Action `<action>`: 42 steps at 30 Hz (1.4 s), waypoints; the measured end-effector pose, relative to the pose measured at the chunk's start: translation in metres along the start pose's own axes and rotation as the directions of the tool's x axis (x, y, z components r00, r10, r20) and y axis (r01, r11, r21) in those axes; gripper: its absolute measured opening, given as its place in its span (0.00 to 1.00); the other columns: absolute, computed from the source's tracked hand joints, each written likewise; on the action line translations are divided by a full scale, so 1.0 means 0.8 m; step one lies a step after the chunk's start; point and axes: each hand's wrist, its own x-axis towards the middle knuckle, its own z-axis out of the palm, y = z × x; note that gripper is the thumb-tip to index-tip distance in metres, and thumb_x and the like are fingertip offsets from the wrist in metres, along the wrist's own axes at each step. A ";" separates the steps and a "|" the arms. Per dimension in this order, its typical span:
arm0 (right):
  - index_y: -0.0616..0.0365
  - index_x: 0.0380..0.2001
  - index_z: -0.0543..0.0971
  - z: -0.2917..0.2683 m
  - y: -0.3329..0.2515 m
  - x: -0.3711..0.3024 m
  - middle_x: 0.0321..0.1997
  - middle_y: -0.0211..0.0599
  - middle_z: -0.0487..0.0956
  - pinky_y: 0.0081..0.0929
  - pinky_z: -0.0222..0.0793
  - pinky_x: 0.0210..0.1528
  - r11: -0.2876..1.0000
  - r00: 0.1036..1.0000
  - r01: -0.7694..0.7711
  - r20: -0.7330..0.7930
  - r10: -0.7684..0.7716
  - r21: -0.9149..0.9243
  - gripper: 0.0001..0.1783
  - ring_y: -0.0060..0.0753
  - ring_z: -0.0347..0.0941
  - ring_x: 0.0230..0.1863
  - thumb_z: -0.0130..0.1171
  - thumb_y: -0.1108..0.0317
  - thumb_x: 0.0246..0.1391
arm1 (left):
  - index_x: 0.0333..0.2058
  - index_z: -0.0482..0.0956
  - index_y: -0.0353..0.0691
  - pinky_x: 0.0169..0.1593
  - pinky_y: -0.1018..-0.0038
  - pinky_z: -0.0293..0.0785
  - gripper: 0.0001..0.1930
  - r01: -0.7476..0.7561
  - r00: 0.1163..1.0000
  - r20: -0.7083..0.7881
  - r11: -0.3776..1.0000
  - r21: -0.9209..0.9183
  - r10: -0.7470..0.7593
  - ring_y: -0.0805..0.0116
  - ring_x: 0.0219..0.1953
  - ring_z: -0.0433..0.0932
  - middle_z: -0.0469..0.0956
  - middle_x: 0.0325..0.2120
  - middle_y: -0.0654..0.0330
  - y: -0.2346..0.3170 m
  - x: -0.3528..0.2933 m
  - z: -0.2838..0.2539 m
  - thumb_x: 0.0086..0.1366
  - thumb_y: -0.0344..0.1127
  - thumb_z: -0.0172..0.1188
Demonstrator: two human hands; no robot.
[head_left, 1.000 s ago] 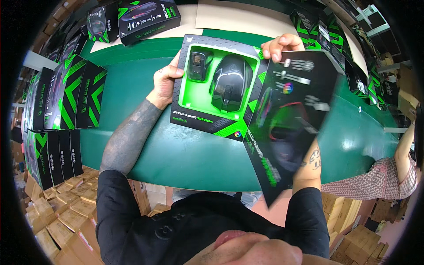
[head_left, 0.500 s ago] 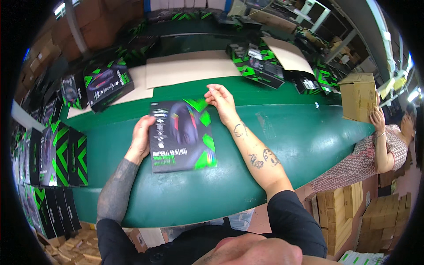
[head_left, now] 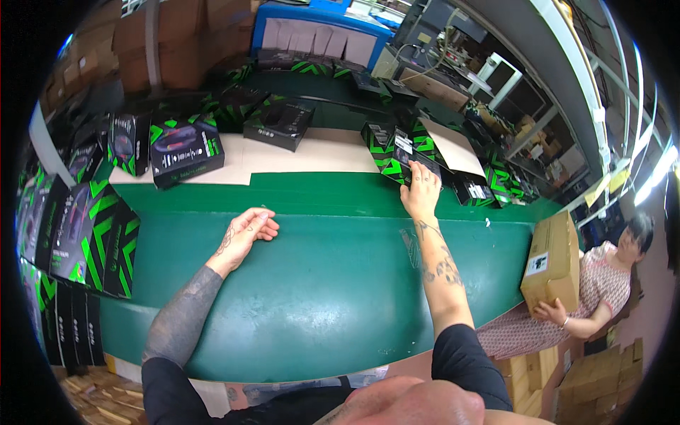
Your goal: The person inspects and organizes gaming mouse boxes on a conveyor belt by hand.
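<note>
Fingers of right hand (head_left: 421, 193) on black-green box (head_left: 411, 160) at table's far edge; left hand (head_left: 248, 228) loose, empty.

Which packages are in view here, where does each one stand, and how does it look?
Black-and-green box: far table edge, under the right hand.
Black-and-green box: far left, flat on cardboard.
Flat black-and-green sleeves: stacked at the left edge.
Brown carton: right, held by another person.

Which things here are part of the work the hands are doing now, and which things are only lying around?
In use:
- right hand, reaching onto a black and green box
- left hand, lying empty on the green table

Lying about:
- box stack on the left
- boxes on cardboard
- brown carton held by another person
</note>
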 end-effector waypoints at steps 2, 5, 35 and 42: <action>0.55 0.50 0.67 -0.063 -0.029 0.022 0.50 0.38 0.72 0.37 0.59 0.53 0.975 0.996 0.082 -0.052 -0.072 0.205 0.36 0.39 0.68 0.50 0.66 0.68 0.31 | 0.45 0.69 0.36 0.43 0.76 0.71 0.16 -0.024 0.999 -0.038 0.999 -0.032 0.022 0.72 0.36 0.75 0.75 0.34 0.58 0.002 -0.001 0.005 0.68 0.43 0.44; 0.60 0.53 0.66 -0.129 -0.076 0.051 0.47 0.42 0.74 0.29 0.64 0.50 0.706 0.996 -0.074 0.012 0.093 0.705 0.30 0.40 0.71 0.47 0.61 0.64 0.47 | 0.50 0.63 0.38 0.49 0.69 0.69 0.23 -0.089 0.995 -0.061 0.982 -0.165 0.080 0.65 0.47 0.71 0.71 0.43 0.54 0.002 -0.010 -0.007 0.67 0.51 0.42; 0.59 0.52 0.65 -0.031 -0.202 -0.020 0.46 0.41 0.72 0.28 0.63 0.50 -0.594 0.721 -0.606 0.682 -0.128 0.529 0.25 0.29 0.69 0.45 0.43 0.51 0.61 | 0.49 0.65 0.39 0.49 0.74 0.65 0.22 -0.067 0.926 -0.373 0.945 -0.321 -0.061 0.70 0.45 0.67 0.69 0.42 0.60 0.010 -0.017 0.024 0.58 0.41 0.53; 0.56 0.58 0.60 -0.042 -0.184 -0.010 0.52 0.40 0.69 0.31 0.60 0.55 -0.469 0.712 -0.701 0.560 -0.423 0.537 0.35 0.32 0.66 0.52 0.57 0.70 0.45 | 0.48 0.67 0.36 0.54 0.66 0.64 0.28 -0.261 0.866 -0.500 0.866 -0.427 0.015 0.63 0.48 0.71 0.73 0.44 0.55 0.018 0.001 -0.034 0.61 0.56 0.46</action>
